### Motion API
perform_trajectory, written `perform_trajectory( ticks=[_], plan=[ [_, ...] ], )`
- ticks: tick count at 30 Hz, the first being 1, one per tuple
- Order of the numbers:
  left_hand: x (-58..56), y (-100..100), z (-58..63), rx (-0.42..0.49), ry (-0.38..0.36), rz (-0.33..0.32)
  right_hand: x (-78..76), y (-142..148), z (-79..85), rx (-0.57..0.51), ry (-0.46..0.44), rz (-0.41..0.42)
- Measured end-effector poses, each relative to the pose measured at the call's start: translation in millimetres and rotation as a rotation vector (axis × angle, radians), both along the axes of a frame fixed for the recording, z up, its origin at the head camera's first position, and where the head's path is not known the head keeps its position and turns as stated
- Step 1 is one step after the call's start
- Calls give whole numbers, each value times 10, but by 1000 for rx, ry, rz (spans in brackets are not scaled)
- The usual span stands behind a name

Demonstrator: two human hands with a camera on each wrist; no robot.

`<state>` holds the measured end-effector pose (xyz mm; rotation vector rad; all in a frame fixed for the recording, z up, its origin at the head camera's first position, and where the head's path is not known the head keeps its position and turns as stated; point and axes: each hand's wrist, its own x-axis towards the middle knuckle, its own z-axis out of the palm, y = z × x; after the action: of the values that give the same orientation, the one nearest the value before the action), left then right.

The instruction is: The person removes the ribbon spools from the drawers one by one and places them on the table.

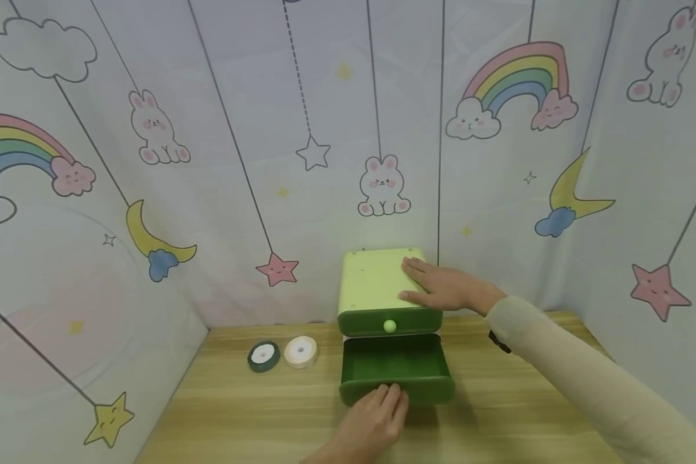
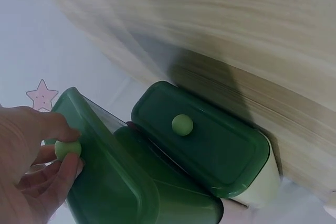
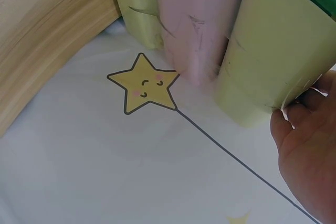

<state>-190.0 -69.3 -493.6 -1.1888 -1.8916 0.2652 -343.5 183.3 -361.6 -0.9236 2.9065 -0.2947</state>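
Observation:
A small chest of drawers [image 1: 377,277] with a light green top and dark green fronts stands against the back wall. Its lower drawer [image 1: 397,390] in the head view is pulled out, and the inside looks bare. With thumb and fingers, my left hand [image 1: 374,419] pinches that drawer's round light green knob [image 2: 68,150]. Below it in the stack, a closed drawer front [image 2: 210,145] with its own knob shows in the left wrist view. My right hand [image 1: 443,287] rests on the chest's top, fingers spread, near the right edge.
Two ribbon rolls, a dark green roll [image 1: 263,356] and a cream roll [image 1: 301,352], lie left of the chest on the wooden table [image 1: 238,412]. A printed cloth [image 1: 238,96] with rabbits, stars and rainbows hangs behind and at both sides.

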Motion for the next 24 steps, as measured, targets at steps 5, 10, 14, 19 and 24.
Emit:
perform_trajectory(
  ticks=[5, 10, 14, 19, 24],
  plan=[
    [-38, 1, -5, 10, 10, 6, 9, 2, 7, 3, 4, 0],
    [-75, 12, 2, 24, 9, 26, 5, 5, -11, 3, 9, 5],
    [-117, 33, 7, 52, -1, 39, 1, 6, -22, 5, 5, 3],
    [-187, 64, 0, 77, -15, 50, 5, 7, -10, 6, 6, -1],
    [-265, 87, -16, 82, -39, 72, 3, 10, -9, 1, 9, 6]
  ],
)
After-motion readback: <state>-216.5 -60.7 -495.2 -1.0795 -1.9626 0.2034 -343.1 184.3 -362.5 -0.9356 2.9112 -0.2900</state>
